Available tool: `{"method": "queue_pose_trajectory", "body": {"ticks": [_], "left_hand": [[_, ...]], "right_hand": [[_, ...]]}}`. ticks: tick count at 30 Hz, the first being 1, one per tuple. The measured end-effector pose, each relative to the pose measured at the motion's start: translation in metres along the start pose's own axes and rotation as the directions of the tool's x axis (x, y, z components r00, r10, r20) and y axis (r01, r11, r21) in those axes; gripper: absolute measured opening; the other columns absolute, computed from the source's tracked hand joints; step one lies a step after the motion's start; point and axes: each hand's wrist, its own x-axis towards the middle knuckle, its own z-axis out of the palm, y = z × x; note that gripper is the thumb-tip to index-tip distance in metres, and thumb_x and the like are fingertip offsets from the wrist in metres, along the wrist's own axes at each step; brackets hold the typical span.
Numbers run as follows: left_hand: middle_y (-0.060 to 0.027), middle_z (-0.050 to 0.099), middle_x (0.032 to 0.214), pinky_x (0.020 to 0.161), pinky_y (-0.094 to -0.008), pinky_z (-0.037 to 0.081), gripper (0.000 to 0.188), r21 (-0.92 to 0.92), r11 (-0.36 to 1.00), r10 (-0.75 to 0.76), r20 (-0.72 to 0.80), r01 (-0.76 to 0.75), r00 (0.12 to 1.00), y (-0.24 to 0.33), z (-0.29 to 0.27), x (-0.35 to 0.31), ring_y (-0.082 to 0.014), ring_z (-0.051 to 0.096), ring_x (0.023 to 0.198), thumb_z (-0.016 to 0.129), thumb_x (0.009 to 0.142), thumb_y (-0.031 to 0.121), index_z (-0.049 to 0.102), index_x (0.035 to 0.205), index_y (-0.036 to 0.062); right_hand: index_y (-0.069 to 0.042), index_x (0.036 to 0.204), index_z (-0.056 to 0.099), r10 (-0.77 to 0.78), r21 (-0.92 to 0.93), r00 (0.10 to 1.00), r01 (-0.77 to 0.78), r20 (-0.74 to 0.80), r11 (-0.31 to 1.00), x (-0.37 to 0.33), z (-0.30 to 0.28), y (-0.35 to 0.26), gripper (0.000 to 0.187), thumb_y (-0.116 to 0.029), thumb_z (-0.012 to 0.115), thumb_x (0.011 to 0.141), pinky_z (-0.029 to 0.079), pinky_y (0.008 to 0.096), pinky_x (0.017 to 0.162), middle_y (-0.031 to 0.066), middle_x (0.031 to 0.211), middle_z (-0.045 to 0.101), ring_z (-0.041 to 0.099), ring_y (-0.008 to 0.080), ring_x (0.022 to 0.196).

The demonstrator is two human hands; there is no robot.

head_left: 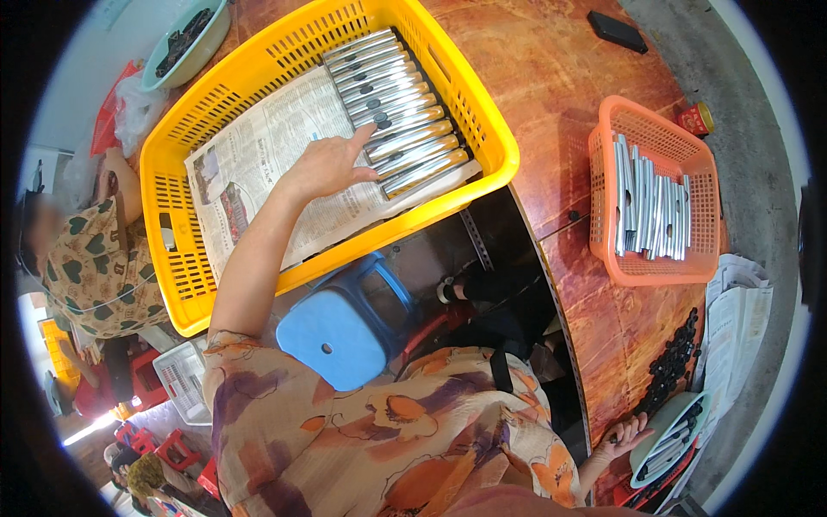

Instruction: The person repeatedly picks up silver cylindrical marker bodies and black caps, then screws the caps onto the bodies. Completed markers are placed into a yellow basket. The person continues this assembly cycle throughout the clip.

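Observation:
My left hand (326, 164) reaches into a yellow plastic basket (172, 297). Its thumb and forefinger are spread, and the forefinger tip lies at a row of shiny metal tubes (413, 131) set side by side on newspaper (280, 129). Small black oval pieces (382, 120) sit along the tubes, one of them right by that fingertip. At the lower right, my right hand (622, 437) hovers over the table beside a pale green bowl (643, 472) containing metal tubes. Its fingers are curled in; a dark spot shows near them, too small to name.
An orange basket (610, 269) of metal tubes stands on the brown table (551, 103). Loose black pieces (670, 366) are heaped near the bowl. A black box (617, 32) lies at the back. Below the yellow basket is a blue stool (332, 336). Another person (99, 267) is at the left.

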Motion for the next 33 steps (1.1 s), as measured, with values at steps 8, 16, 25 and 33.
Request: {"method": "queue_pose_trajectory", "body": {"ticks": [8,16,25,33], "left_hand": [[-0.0235,0.062,0.097,0.079,-0.0436,0.047,0.066,-0.122,0.982,-0.161,-0.133,0.145,0.978,-0.013,-0.004,0.008,-0.0382,0.061,0.091,0.047,0.086,0.054,0.032,0.135,0.0112],[-0.0227,0.061,0.106,0.084,-0.0431,0.046,0.064,-0.175,0.976,-0.161,-0.167,0.131,0.973,-0.021,0.008,0.016,-0.0373,0.060,0.096,0.045,0.088,0.053,0.033,0.134,0.0103],[-0.0174,0.028,0.143,0.103,-0.0426,0.030,0.067,-0.021,1.000,-0.011,-0.475,0.001,0.880,-0.037,0.019,0.027,-0.0344,0.029,0.130,0.051,0.086,0.048,0.032,0.137,0.0089],[-0.0149,0.015,0.149,0.108,-0.0452,0.021,0.075,-0.128,0.990,0.002,-0.399,-0.057,0.917,-0.064,0.046,0.037,-0.0313,0.018,0.136,0.048,0.086,0.053,0.022,0.142,0.0116]], "right_hand": [[-0.012,0.080,0.036,0.010,-0.035,1.000,-0.009,0.022,0.999,0.000,-0.009,-0.007,0.031,-0.037,0.043,0.096,0.021,0.0243,0.040,-0.0025,0.055,0.027,0.025,0.0064,0.040],[-0.011,0.083,0.038,-0.005,-0.021,1.000,0.005,0.022,1.000,-0.003,-0.010,-0.007,0.031,-0.038,0.042,0.096,0.022,0.0250,0.041,-0.0020,0.056,0.029,0.026,0.0072,0.040],[-0.010,0.082,0.037,0.003,-0.021,1.000,-0.002,0.018,1.000,-0.003,-0.008,-0.005,0.032,-0.038,0.042,0.096,0.021,0.0257,0.041,-0.0014,0.054,0.028,0.025,0.0075,0.039],[-0.010,0.084,0.035,0.001,-0.050,1.000,0.001,0.027,0.999,-0.004,-0.009,-0.007,0.031,-0.037,0.040,0.097,0.022,0.0264,0.043,-0.0005,0.053,0.029,0.026,0.0083,0.039]]}}
